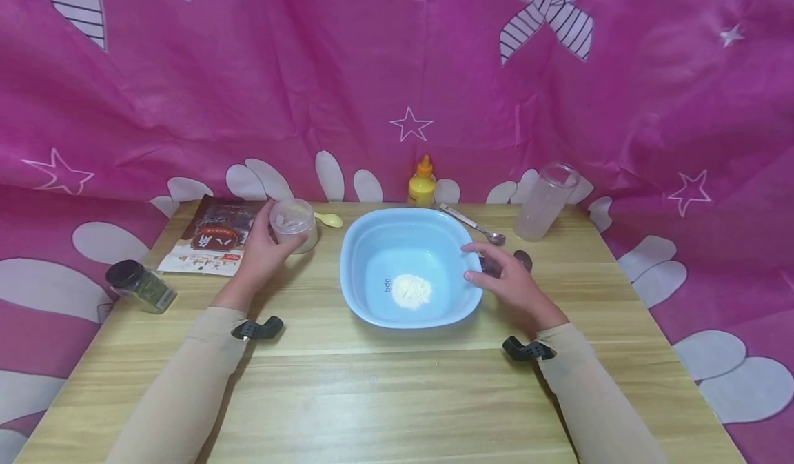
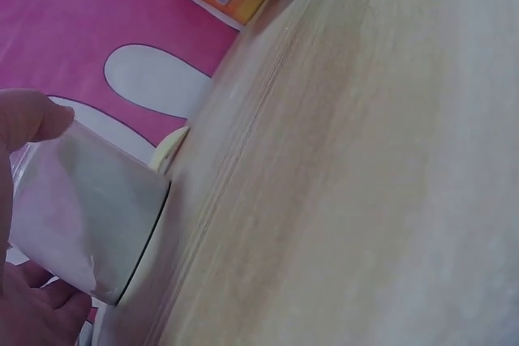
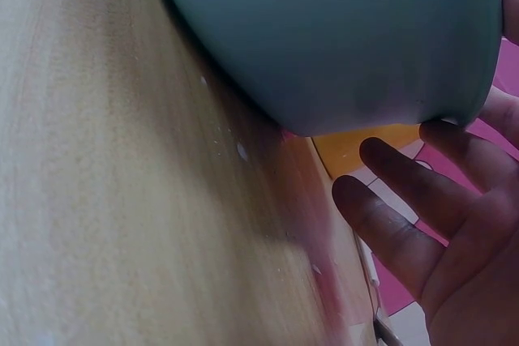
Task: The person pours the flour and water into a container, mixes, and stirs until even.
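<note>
My left hand (image 1: 263, 243) grips a small clear jar (image 1: 293, 221) of white powder, held just above the table left of the bowl; the left wrist view shows the jar (image 2: 89, 216) tilted between thumb and fingers. A light blue bowl (image 1: 353, 243) stands mid-table with a little heap of white powder (image 1: 411, 290) in its bottom. My right hand (image 1: 499, 274) rests at the bowl's right rim with relaxed fingers. In the right wrist view its fingers (image 3: 405, 224) lie straight beside the bowl's wall (image 3: 340, 38) and hold nothing.
A yellow squeeze bottle (image 1: 422, 183), a metal spoon (image 1: 474, 225) and a clear tumbler (image 1: 546, 202) stand behind the bowl. A small dark lid (image 1: 524, 260) lies by my right hand. A yellow spoon (image 1: 329, 219), brown packet (image 1: 211, 243) and dark-capped spice jar (image 1: 139, 286) lie left.
</note>
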A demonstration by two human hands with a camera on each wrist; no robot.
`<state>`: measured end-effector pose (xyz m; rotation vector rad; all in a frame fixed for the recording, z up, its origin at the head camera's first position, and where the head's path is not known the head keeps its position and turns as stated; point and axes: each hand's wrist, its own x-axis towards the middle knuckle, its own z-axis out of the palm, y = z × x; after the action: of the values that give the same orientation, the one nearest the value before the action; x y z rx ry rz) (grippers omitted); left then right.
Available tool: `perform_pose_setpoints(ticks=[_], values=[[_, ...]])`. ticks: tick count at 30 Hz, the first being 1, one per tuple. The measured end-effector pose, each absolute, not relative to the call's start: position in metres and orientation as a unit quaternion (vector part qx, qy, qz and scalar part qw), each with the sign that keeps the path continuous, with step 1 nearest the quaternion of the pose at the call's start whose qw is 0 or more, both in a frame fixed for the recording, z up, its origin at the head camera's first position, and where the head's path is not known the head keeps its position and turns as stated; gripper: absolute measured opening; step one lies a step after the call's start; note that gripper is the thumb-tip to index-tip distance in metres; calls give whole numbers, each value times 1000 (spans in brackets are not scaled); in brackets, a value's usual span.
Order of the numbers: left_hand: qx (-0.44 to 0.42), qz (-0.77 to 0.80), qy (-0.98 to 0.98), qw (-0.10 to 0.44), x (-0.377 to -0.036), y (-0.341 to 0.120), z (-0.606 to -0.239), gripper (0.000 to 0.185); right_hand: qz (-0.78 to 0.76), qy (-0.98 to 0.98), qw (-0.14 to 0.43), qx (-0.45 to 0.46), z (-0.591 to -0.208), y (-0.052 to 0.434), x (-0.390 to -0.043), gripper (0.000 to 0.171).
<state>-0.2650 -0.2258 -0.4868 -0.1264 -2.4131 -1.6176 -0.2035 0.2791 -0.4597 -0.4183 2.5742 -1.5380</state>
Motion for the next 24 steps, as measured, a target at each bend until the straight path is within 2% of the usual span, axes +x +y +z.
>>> perform_pose_setpoints(ticks=[6,14,24], values=[[-33,-551,-824,127,-263,-228,-483,118,-508,848,60,-139,-460,278,-203,55],[-20,-565,-806,177,-259,-225,-472,107,-511,845,60,-143,-460,278,-204,56],[-50,-566,-792,223,-254,-216,-454,101,-506,849,52,-142,-458,278,-201,54]])
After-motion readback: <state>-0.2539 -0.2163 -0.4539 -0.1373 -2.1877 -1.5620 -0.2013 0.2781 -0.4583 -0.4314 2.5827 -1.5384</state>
